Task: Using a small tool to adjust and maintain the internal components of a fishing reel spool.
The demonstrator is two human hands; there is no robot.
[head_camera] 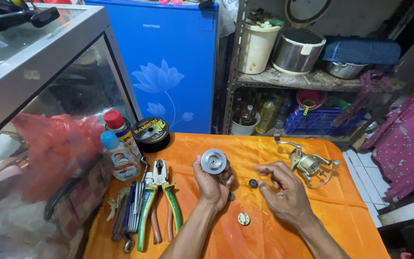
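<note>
The person's left hand (212, 184) is closed around a silver metal spool (213, 161), holding it upright above the middle of the orange-covered desk (341, 211) with its round face turned to the camera. The right hand (283, 192) grasps nothing; it hovers loosely curled just right of the spool, fingertips pointing at a small black round part (253, 183) lying on the cloth between the two hands. A pale round cap (244, 218) lies nearer, and the spinning reel body (310, 164) rests at the far right with its handle up. Pliers with green handles (161, 201) and other tools lie at the left beside two bottles (118, 148). To do this well, the spool would best be kept steady and level in the left hand, while the right pinches the black part by its edge so it does not roll off the cloth, with loose pieces kept together near the middle.
</note>
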